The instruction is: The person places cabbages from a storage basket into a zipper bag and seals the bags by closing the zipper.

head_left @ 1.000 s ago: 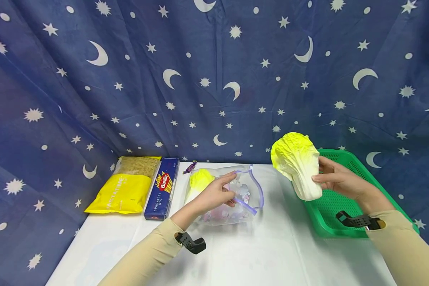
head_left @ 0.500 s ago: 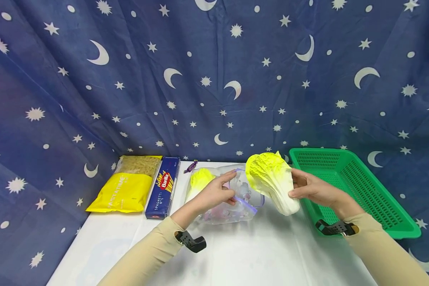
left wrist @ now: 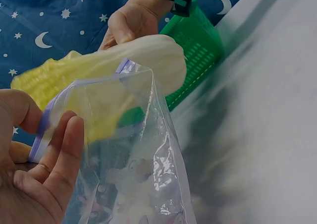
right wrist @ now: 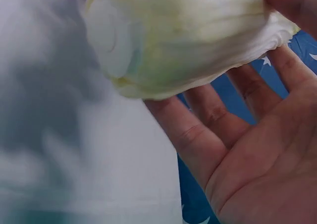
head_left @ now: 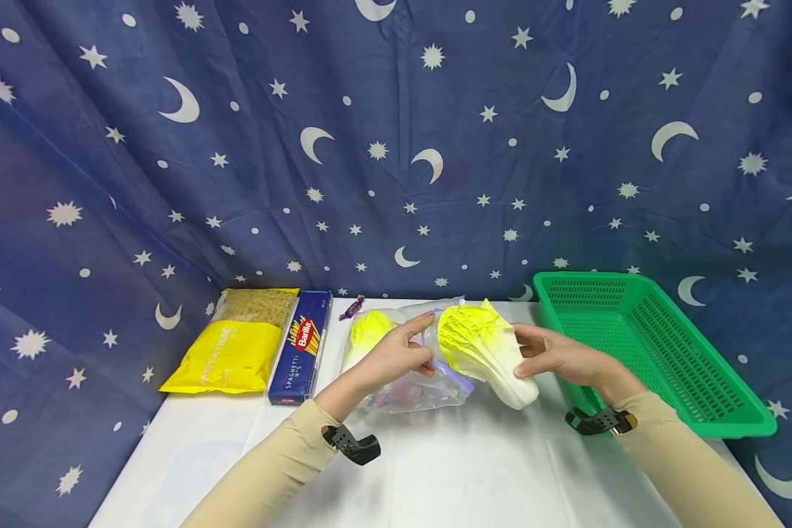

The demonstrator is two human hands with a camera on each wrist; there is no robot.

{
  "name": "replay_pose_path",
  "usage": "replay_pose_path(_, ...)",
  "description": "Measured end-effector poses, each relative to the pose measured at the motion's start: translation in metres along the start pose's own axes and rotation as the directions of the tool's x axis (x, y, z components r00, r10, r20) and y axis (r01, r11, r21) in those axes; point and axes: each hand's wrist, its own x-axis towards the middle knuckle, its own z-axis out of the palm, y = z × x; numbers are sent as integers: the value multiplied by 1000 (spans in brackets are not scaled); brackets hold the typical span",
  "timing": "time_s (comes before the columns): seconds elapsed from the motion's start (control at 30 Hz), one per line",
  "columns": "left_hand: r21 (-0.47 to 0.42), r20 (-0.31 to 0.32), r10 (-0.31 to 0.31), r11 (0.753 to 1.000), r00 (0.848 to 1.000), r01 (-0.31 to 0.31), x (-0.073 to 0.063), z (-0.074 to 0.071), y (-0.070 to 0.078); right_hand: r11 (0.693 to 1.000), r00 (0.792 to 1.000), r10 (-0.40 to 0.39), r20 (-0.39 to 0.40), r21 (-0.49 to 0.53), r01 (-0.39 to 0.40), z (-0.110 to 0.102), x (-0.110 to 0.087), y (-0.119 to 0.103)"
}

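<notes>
My right hand (head_left: 566,357) grips a yellow-topped napa cabbage (head_left: 485,345) by its white base, fingers on one side and thumb on the other. Its leafy end overlaps the mouth of a clear zip bag (head_left: 429,394) in the head view. With my left hand (head_left: 397,359) I hold the bag's purple zip edge (left wrist: 45,122), fingers spread along it so that the mouth gapes. A second napa cabbage (head_left: 369,331) lies inside the bag, partly hidden by my left hand. In the right wrist view the held cabbage (right wrist: 183,40) covers my fingertips.
A green plastic basket (head_left: 683,352) stands at the right, beyond my right wrist. Left of the bag lie a blue spaghetti box (head_left: 300,348) and a yellow pasta bag (head_left: 234,356). A purple-wrapped candy (head_left: 352,307) is behind the bag. A starry curtain (head_left: 396,147) backs the white table (head_left: 462,469).
My right hand has carried the cabbage left and down from beside the basket to the bag's mouth. My left hand keeps its hold on the bag in nearly the same place.
</notes>
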Motion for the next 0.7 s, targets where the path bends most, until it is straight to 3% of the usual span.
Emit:
replay_pose_path(0.37, 6, 19, 5, 1000, 1000, -6, 0, 0, 0, 981, 996, 78, -31, -178, -82, 2, 9, 4)
replay_pose_path(0.7, 0, 24, 17, 1000, 1000, -17, 2, 1, -1, 959, 986, 124, -108, -243, -147, 1, 9, 3)
